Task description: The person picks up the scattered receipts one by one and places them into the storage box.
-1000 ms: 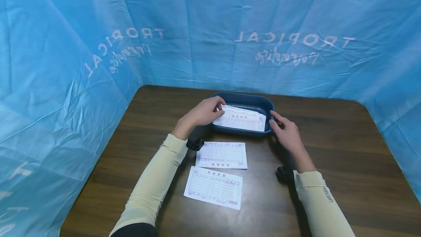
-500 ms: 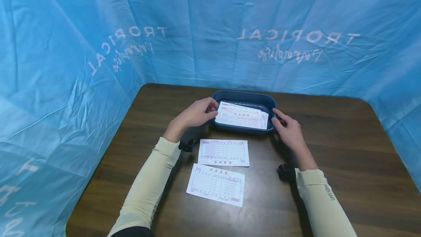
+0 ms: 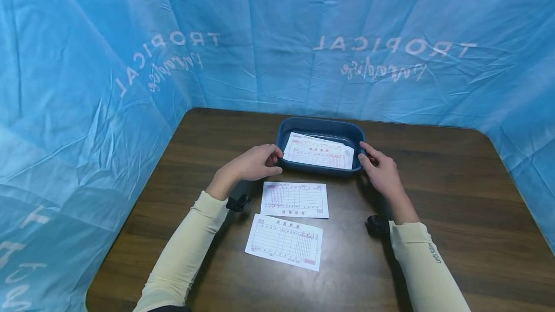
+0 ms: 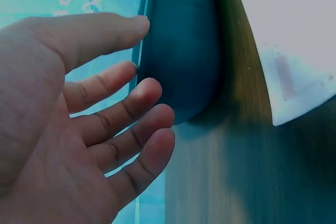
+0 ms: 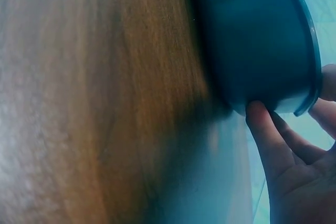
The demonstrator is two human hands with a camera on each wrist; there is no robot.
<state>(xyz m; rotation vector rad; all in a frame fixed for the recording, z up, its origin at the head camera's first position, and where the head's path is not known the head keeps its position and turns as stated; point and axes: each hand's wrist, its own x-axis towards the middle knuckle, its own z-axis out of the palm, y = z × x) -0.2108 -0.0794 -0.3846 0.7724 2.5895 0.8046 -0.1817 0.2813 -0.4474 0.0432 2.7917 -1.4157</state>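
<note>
A dark blue plastic tray stands toward the back of the table, with a stack of printed paper slips lying in it. My right hand holds the tray's right end, fingertips against the outer wall and others at the rim. Beside the tray's front left corner is my left hand, fingers loosely bent and holding nothing. In the left wrist view its fingers are spread near the tray's wall; whether they touch it, I cannot tell. Two more printed slips, one above the other, lie in front.
The brown wooden table has rounded back corners. A blue sheet with mirrored lettering hangs around its back and sides. A black wrist camera sits on the left wrist, another on the right.
My left hand has drawn back from over the tray's left side, moving left and toward me. The right hand keeps its place on the tray. The slips on the table have not moved.
</note>
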